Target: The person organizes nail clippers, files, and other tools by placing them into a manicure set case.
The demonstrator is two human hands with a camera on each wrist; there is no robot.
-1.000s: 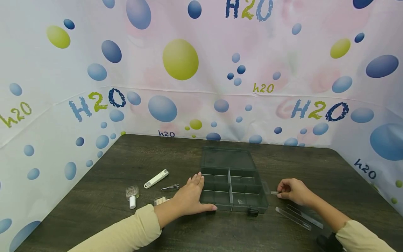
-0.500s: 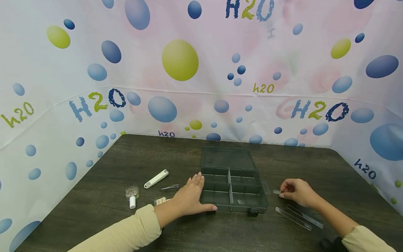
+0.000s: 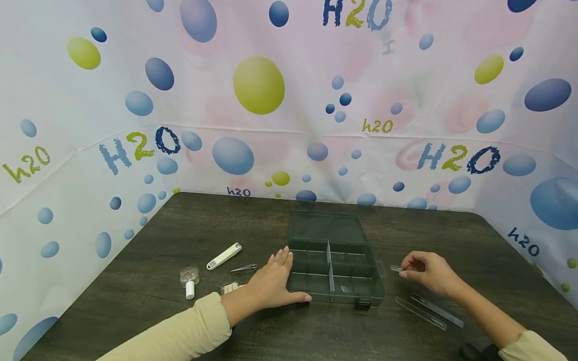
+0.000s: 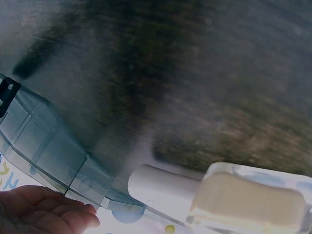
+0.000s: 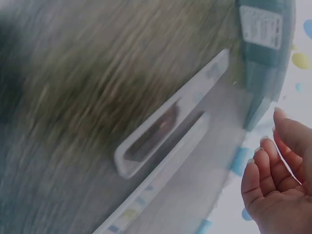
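A dark translucent compartment box [image 3: 311, 287] lies with its lid [image 3: 327, 226] folded back, thin dividers standing inside. My left hand [image 3: 271, 283] rests along its left side, fingers straight and thumb at the front edge. To the right of the box, my right hand [image 3: 429, 273] pinches a small clear plastic piece [image 3: 395, 268] between thumb and fingertips. In the right wrist view that piece is hidden by the hand [image 5: 278, 180]. Two long clear plastic strips [image 3: 420, 313] lie on the table just below the right hand. A small clear sliver [image 3: 345, 289] lies in the box's front right compartment.
Left of the box are a white nail clipper [image 3: 224, 256], a small metal clipper-like item [image 3: 244, 269] and a clear bottle with a white cap [image 3: 189, 282]. A cream nail polish bottle [image 4: 248, 202] lies under the left forearm. A patterned curtain [image 3: 289, 165] surrounds the dark table [image 3: 253, 220].
My right hand has shifted slightly right, then up and away from the front edge, with the small clear piece in its fingertips. The left hand and the box stay put.
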